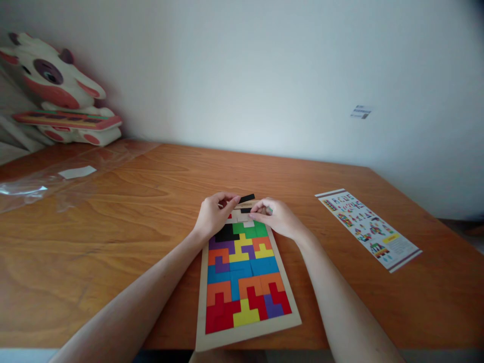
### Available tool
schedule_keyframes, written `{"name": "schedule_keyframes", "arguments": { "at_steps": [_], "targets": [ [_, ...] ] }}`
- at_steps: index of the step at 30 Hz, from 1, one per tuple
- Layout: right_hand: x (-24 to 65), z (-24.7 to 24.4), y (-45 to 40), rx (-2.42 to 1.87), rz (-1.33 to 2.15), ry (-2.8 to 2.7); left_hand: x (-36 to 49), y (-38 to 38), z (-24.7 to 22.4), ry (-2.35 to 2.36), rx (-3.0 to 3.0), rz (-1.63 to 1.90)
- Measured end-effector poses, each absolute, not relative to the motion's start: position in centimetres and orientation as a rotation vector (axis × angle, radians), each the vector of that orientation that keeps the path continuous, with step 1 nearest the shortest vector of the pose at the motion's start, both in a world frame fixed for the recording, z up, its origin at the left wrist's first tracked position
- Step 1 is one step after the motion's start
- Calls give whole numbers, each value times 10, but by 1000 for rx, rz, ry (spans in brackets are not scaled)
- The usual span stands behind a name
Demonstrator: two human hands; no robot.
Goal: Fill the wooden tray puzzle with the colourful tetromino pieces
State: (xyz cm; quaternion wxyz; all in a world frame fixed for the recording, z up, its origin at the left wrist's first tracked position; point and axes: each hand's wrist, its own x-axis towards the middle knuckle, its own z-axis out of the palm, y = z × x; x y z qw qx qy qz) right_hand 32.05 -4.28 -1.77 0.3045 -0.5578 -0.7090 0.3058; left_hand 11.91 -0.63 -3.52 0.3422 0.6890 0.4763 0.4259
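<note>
A wooden puzzle board [201, 302] lies near the table's front edge, mostly filled with flat coloured block pieces. My left hand [217, 214] is closed at the board's far end, its thumb and fingers pinching a black bar-shaped puzzle piece [247, 198] raised above the far rim. Opposite it, my right hand [278, 217] is closed too, with its fingertips at the end of a second black puzzle piece [245, 210]. Bare pale wood shows between the hands. Just below are a green piece [260, 229] and a black piece [224, 233] set in the board.
A printed pattern sheet [368, 229] lies on the table [151, 201] to the right. Clear plastic wrapping [41, 186] with a white slip [77, 172] is at the left. Behind it stands a cow-shaped toy keyboard [68, 121] by the wall. A label [361, 112] is on the wall.
</note>
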Motion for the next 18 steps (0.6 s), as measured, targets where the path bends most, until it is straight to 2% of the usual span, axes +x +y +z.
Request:
{"name": "schedule_keyframes", "arguments": {
  "at_steps": [5,18],
  "targets": [
    [318,-21,-41,-1490,732,-1938,120,-5,-37,1226,1809,1111],
    [307,-21,-43,-1498,827,-1875,121,-8,-33,1231,1809,1092]
  ]
}}
